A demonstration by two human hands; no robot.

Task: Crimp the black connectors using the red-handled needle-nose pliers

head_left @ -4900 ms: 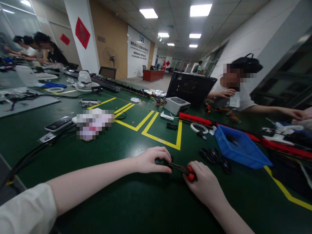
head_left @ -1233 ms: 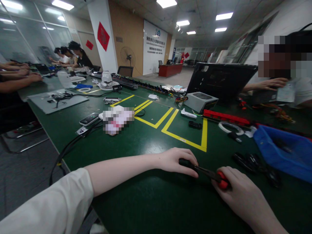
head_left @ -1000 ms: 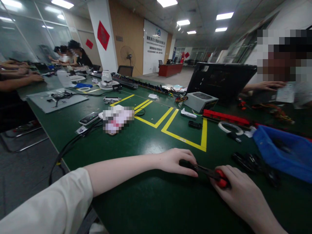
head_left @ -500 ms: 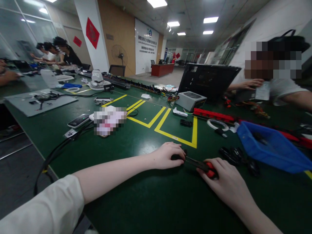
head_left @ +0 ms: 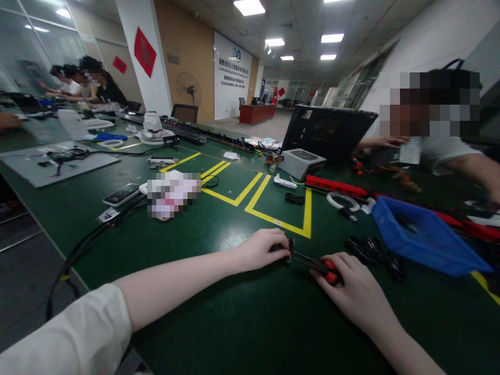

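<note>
The left hand [head_left: 260, 250] rests on the dark green table [head_left: 242, 323], its fingers [head_left: 275, 238] curled together around a small black part [head_left: 282, 245] just in front of the yellow tape outline [head_left: 278, 223]. Beside it the right hand [head_left: 355, 294] lies on the table, fingers [head_left: 344, 263] clamped on a red-handled tool with a dark shaft [head_left: 318, 265]; the shaft's tip meets the black part between the two hands. A cluster of black cable pieces [head_left: 371, 250] lies near the right hand, and a tilted blue plastic bin [head_left: 425, 242] sits beyond it
</note>
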